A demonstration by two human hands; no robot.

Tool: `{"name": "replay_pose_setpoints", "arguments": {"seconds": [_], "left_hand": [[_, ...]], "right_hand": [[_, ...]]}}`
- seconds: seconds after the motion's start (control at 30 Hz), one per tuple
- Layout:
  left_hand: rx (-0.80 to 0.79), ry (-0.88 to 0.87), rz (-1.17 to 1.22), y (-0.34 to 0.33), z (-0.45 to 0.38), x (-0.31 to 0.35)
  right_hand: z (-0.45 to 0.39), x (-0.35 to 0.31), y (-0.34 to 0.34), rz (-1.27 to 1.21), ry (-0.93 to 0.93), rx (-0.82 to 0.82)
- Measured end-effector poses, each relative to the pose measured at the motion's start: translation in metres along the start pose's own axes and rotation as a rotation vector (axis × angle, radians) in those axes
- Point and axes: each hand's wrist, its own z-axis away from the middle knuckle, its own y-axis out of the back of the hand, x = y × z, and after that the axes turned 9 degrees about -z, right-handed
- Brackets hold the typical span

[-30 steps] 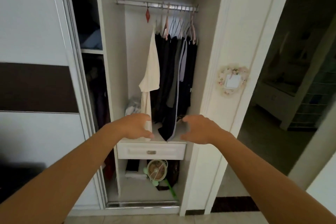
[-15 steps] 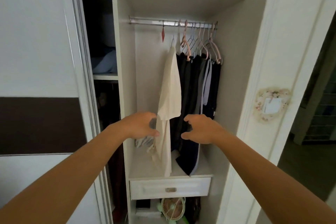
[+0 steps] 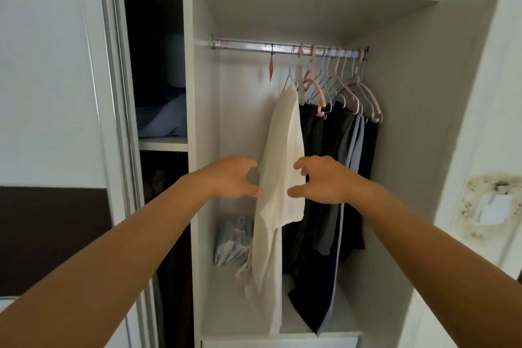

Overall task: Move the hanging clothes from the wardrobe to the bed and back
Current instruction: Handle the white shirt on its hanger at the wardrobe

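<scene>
Both hands up in front of the open wardrobe point(image 3: 466, 79), nothing held. Left hand point(image 3: 230, 178) and right hand point(image 3: 324, 179) have fingers loosely curled and spread, one on each side of the cream shirt point(image 3: 282, 155), just beside the cloth; can't tell if the fingertips touch it. Clothes are all on the rail point(image 3: 254, 46): cream shirt is the leftmost garment, dark clothes point(image 3: 333, 150) bunched toward the rail's right end on pink and wire hangers point(image 3: 350, 85). No bed in view.

Step looks like first pickup. Suggest going higher: gather the hanger hooks, not mid-cloth, lift up clear of the rail, then pull out. Pulling the fabric risks slipping shirts off hangers. Watch the long hems near the wardrobe floor.
</scene>
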Motion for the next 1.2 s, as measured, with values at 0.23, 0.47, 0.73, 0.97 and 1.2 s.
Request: {"name": "replay_pose_setpoints", "arguments": {"seconds": [0.23,0.47,0.73,0.97,1.2], "left_hand": [[0.101,0.008,-0.058,0.034,-0.072,-0.01],[0.177,0.036,-0.111,0.061,-0.136,-0.025],[0.214,0.014,-0.166,0.08,-0.191,-0.049],[0.221,-0.018,-0.195,0.083,-0.214,-0.067],[0.224,-0.036,-0.193,0.081,-0.224,-0.08]], "right_hand": [[-0.081,0.005,0.043,0.053,0.068,0.132],[-0.147,-0.01,0.087,0.038,0.121,0.306],[-0.205,-0.024,0.103,0.102,0.056,0.443],[-0.242,-0.029,0.1,0.28,-0.107,0.444],[-0.269,-0.029,0.094,0.393,-0.218,0.517]]}}
